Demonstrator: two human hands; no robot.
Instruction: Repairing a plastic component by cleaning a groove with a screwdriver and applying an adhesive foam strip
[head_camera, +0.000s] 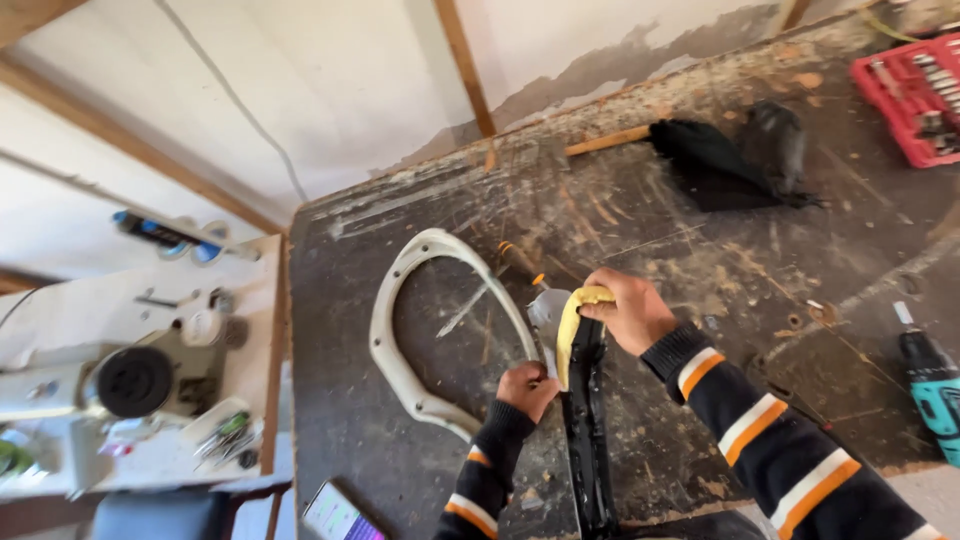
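Wiping step, by the look of it. Right hand (632, 312) pinches a yellow cloth (570, 335) against the top of a black part (585, 420) lying near-centre on the bench (400, 470). Left hand (527, 388) is closed on the part's left edge, steadying it. White frame (385, 340) lies just left. A further pass calls for firm bracing while the cloth runs along the part.

Scarred dark workbench (640, 215) carried a white curved frame (400, 300) nr left edge, black cloth (720, 165) at back, red socket tray (915, 95) far-right corner, teal drill (935, 385) right edge.
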